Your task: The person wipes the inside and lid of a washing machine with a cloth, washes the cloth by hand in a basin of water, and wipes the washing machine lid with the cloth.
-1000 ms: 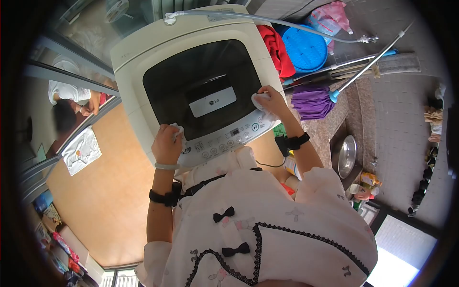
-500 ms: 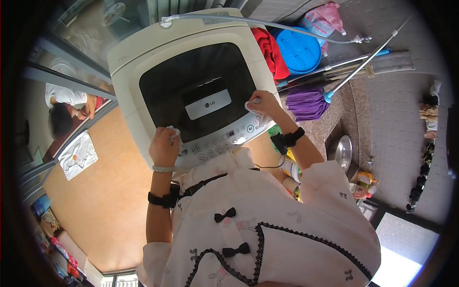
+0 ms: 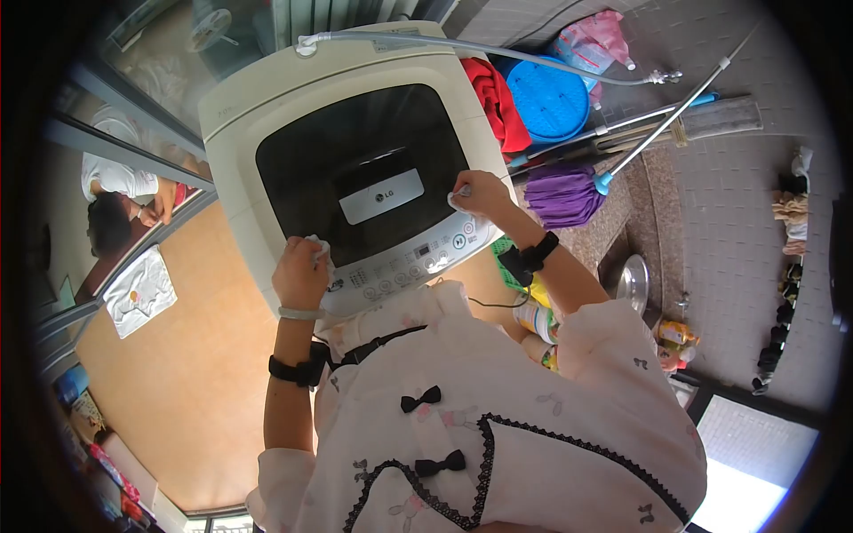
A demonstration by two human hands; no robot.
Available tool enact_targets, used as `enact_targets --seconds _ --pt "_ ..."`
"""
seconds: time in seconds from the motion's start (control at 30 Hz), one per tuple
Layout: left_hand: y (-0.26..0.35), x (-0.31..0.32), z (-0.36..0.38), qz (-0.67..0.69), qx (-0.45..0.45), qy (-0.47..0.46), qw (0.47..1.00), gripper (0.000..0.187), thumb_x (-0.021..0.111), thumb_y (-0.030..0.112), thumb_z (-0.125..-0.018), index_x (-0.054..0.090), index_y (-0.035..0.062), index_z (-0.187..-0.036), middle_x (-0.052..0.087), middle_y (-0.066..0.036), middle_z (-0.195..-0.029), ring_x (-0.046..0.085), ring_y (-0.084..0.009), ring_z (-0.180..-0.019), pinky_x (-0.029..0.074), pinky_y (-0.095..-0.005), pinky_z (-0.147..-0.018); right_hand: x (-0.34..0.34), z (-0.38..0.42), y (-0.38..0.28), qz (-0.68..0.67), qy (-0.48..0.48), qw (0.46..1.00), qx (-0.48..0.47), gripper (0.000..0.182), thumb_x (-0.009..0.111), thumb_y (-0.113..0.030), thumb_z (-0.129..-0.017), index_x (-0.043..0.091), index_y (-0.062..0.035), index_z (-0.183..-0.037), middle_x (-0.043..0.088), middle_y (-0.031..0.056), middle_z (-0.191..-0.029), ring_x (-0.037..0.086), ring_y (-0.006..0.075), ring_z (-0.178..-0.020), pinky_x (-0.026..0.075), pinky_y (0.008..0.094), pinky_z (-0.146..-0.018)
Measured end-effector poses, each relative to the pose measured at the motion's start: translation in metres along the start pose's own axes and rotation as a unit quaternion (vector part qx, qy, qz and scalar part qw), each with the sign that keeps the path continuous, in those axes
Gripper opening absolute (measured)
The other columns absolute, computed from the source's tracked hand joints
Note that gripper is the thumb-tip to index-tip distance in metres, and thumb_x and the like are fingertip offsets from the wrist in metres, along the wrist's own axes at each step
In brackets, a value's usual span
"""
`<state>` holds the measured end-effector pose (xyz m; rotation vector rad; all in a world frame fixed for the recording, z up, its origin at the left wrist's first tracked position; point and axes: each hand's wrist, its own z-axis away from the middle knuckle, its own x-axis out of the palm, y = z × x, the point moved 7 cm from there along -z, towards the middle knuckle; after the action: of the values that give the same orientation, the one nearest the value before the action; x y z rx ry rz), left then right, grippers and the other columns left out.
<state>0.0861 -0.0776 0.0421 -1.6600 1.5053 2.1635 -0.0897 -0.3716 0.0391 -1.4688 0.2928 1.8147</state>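
A top-loading washing machine [image 3: 235,191] stands in front of me, its dark lid [image 3: 306,164] closed. My left hand [image 3: 299,277] is closed on a bunched white cloth [image 3: 321,250] at the lid's near left corner. Across the control panel [image 3: 404,266], my right hand [image 3: 481,195] pinches a bit of white cloth [image 3: 458,199] by the lid's right edge. Most of the cloth is hidden in my fingers, and I cannot tell whether both hands hold one piece.
A grey hose [image 3: 498,46] runs over the machine's back. To the right are a red cloth [image 3: 495,105], a blue lid [image 3: 547,99], a purple mop [image 3: 562,195] and a metal basin [image 3: 633,282]. Behind the glass at left sits another person [image 3: 124,182]; a white mat [image 3: 142,293] lies below.
The white cloth at my right hand, which hung down over the panel, now shows only as a small bunch at the fingers. My left hand stays in nearly the same place.
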Motion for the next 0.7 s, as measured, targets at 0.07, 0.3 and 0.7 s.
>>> enact_targets --seconds 0.07,0.3,0.7 --pt "0.0 -0.001 0.001 -0.003 0.006 0.002 1.0 0.011 0.065 0.011 -0.07 0.057 0.0097 -0.079 0.057 -0.005 -0.088 0.059 -0.0286 -0.08 0.048 -0.0373 -0.063 -0.008 -0.007 0.015 -0.012 -0.007 0.999 0.05 0.023 0.069 -0.033 -0.066 0.064 -0.0148 -0.08 0.065 0.007 -0.08 0.063 0.0261 -0.079 0.05 0.0379 -0.069" --pt "0.0 -0.001 0.0 0.006 0.009 0.014 1.0 0.011 0.065 0.01 -0.07 0.057 0.0096 -0.078 0.057 -0.006 -0.086 0.059 -0.0286 -0.079 0.048 -0.0372 -0.062 -0.002 -0.01 -0.021 -0.019 0.018 1.0 0.003 0.018 0.065 -0.032 -0.069 0.064 -0.0176 -0.079 0.065 0.007 -0.081 0.063 0.0264 -0.08 0.05 0.0373 -0.07" --pt "0.002 0.0 0.004 -0.006 0.03 0.024 0.999 0.011 0.066 0.01 -0.069 0.058 0.0099 -0.076 0.057 -0.006 -0.084 0.06 -0.0281 -0.076 0.048 -0.0369 -0.06 -0.025 -0.036 -0.033 -0.012 0.087 0.996 0.003 0.012 0.063 -0.028 -0.071 0.064 -0.0178 -0.078 0.064 0.0063 -0.073 0.063 0.0259 -0.076 0.049 0.0365 -0.067"
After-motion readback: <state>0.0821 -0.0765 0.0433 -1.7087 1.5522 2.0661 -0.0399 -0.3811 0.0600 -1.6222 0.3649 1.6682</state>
